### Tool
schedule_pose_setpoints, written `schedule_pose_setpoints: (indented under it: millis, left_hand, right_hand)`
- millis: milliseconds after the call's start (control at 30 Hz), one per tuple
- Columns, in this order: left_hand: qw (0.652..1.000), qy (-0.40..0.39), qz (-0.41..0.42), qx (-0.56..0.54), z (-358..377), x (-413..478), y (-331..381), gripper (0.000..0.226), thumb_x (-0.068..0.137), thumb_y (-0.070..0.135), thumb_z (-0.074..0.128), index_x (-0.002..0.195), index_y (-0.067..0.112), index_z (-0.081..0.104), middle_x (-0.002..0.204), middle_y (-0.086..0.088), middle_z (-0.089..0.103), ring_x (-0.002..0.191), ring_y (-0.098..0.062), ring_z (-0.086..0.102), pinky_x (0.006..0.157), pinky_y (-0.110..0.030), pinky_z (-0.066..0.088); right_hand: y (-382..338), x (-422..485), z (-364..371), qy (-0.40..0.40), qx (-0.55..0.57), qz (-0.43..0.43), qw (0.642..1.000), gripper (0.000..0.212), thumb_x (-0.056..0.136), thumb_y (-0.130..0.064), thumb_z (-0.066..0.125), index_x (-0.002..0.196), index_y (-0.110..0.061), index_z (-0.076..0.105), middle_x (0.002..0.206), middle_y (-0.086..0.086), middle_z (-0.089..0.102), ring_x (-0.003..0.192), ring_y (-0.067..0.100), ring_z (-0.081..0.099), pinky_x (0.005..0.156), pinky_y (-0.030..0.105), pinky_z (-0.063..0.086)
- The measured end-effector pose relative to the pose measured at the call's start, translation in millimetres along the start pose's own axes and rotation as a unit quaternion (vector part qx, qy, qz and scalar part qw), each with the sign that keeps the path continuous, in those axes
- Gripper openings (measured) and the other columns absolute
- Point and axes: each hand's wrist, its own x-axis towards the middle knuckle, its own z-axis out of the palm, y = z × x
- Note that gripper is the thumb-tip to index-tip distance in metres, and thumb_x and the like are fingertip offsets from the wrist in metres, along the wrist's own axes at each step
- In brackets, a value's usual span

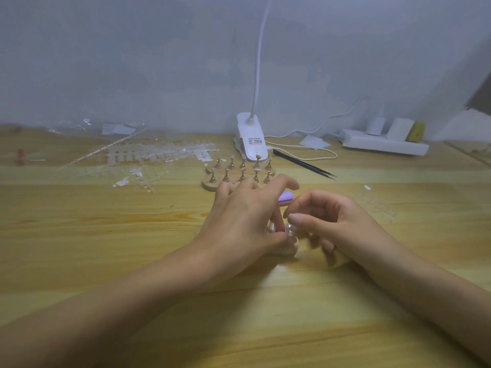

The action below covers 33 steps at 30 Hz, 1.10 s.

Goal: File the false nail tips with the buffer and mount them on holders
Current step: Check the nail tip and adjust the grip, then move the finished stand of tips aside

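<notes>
The left hand (239,221) lies palm down on the table (106,221), its fingers spread forward. Its thumb is curled down onto a small wooden holder (288,250), which it grips between the two hands. Two clear tips stand on that holder: one tip (290,229) just above the left thumb, and a second tip (271,227) close against the left fingers.

The right hand (337,221) is curled. Its forefinger (295,218) is bent over the first tip and sits right at its top edge (whether finger and thumb actually pinch the tip cannot be made out).

Just beyond the two hands, partly hidden by the left forefinger, lies the purple buffer (286,196), and neither hand holds it. Past the left fingertips stands a wooden rack (210,184) of upright pegs, a few of them capped with tips.

Farther out, ahead and to the left of the left hand, lie clear sprues (159,156) of unused tips. Black tweezers (305,164) lie ahead of the right hand. A white clip lamp (251,139) stands behind the rack, and a power strip (385,144) sits far beyond the right hand.
</notes>
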Motion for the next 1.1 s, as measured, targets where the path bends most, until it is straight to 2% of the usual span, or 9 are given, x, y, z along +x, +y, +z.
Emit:
schedule_pose_setpoints:
  millis: [167, 333, 400, 500, 633, 767, 900, 1033, 1100]
  left_hand:
    - [1.000, 0.003, 0.000, 0.008, 0.4, 0.4, 0.2, 0.055, 0.078, 0.041, 0.071, 0.123, 0.046, 0.040, 0.071, 0.024, 0.061, 0.102, -0.004, 0.042, 0.084, -0.026, 0.019]
    - [0.999, -0.034, 0.013, 0.032, -3.6, 2.6, 0.7, 0.076, 0.074, 0.046, 0.077, 0.135, 0.049, 0.031, 0.079, 0.026, 0.060, 0.108, -0.003, 0.037, 0.091, -0.027, 0.018]
    - [0.994, -0.091, 0.031, 0.048, -14.5, 6.7, -3.0, 0.095, 0.068, 0.055, 0.077, 0.143, 0.051, 0.019, 0.092, 0.029, 0.059, 0.110, -0.002, 0.034, 0.097, -0.030, 0.017]
    - [0.987, -0.161, 0.024, -0.003, -44.3, 16.4, -14.7, 0.106, 0.061, 0.072, 0.073, 0.145, 0.054, 0.011, 0.108, 0.033, 0.056, 0.105, 0.005, 0.042, 0.098, -0.030, 0.026]
    - [0.987, -0.018, -0.022, -0.155, -75.3, 24.7, -29.0, 0.074, 0.073, 0.066, 0.055, 0.140, 0.038, 0.039, 0.098, 0.022, 0.068, 0.087, 0.000, 0.061, 0.073, -0.025, 0.049]
    - [0.973, 0.095, -0.045, -0.207, -71.0, 22.0, -38.4, 0.045, 0.090, 0.050, 0.049, 0.130, 0.029, 0.050, 0.091, 0.012, 0.072, 0.078, 0.005, 0.061, 0.071, -0.010, 0.046]
    - [0.966, 0.133, -0.044, -0.215, -54.7, 19.7, -41.9, 0.032, 0.097, 0.037, 0.052, 0.128, 0.029, 0.052, 0.093, 0.011, 0.071, 0.086, -0.003, 0.063, 0.075, -0.016, 0.046]
    - [0.966, 0.157, -0.007, -0.203, -40.0, 13.2, -43.3, 0.029, 0.097, 0.040, 0.056, 0.125, 0.037, 0.052, 0.100, 0.010, 0.069, 0.090, -0.007, 0.062, 0.066, -0.014, 0.043]
    - [0.969, 0.158, 0.015, -0.188, -35.0, 8.5, -41.4, 0.035, 0.091, 0.049, 0.053, 0.125, 0.041, 0.051, 0.103, 0.011, 0.068, 0.091, -0.010, 0.062, 0.065, -0.020, 0.044]
  right_hand:
    - [-2.2, 3.8, -1.9, -0.017, 0.001, 0.022, 1.000, 0.033, 0.071, -0.033, 0.074, 0.084, -0.011, 0.053, 0.074, 0.006, 0.068, 0.053, 0.014, 0.050, 0.039, 0.025, 0.038]
    - [-0.7, 2.3, -1.2, 0.003, 0.001, 0.038, 0.999, 0.030, 0.087, -0.032, 0.068, 0.097, -0.005, 0.060, 0.075, -0.005, 0.070, 0.053, 0.009, 0.048, 0.040, 0.020, 0.036]
    - [-2.7, 0.2, -7.0, -0.006, 0.015, 0.035, 0.999, 0.039, 0.081, -0.042, 0.075, 0.106, -0.014, 0.066, 0.085, -0.007, 0.072, 0.054, 0.006, 0.049, 0.041, 0.016, 0.037]
    - [-1.5, -5.0, -12.4, -0.059, -0.130, -0.013, 0.990, 0.056, 0.068, -0.035, 0.088, 0.118, -0.037, 0.063, 0.103, -0.014, 0.070, 0.073, 0.010, 0.052, 0.061, 0.014, 0.044]
    - [4.0, -5.0, -2.2, -0.032, -0.271, -0.098, 0.957, 0.069, 0.070, -0.032, 0.088, 0.127, -0.047, 0.052, 0.110, -0.022, 0.063, 0.093, 0.010, 0.055, 0.075, 0.024, 0.045]
    - [1.2, -6.2, 0.6, -0.039, -0.270, -0.123, 0.954, 0.068, 0.076, -0.024, 0.085, 0.132, -0.042, 0.049, 0.113, -0.025, 0.063, 0.109, 0.009, 0.059, 0.086, 0.029, 0.048]
    - [-1.2, -9.7, 0.2, -0.048, -0.240, -0.155, 0.957, 0.072, 0.075, -0.008, 0.084, 0.133, -0.034, 0.050, 0.103, -0.020, 0.065, 0.108, 0.004, 0.061, 0.096, 0.018, 0.045]
    - [3.8, -21.2, -24.6, -0.007, -0.375, -0.292, 0.880, 0.078, 0.075, -0.008, 0.081, 0.143, -0.025, 0.047, 0.105, -0.012, 0.062, 0.099, 0.006, 0.061, 0.087, 0.026, 0.050]
    - [11.7, -28.0, -53.6, 0.016, -0.427, -0.339, 0.838, 0.079, 0.078, -0.010, 0.081, 0.145, -0.023, 0.041, 0.104, -0.006, 0.062, 0.093, 0.013, 0.061, 0.083, 0.028, 0.052]
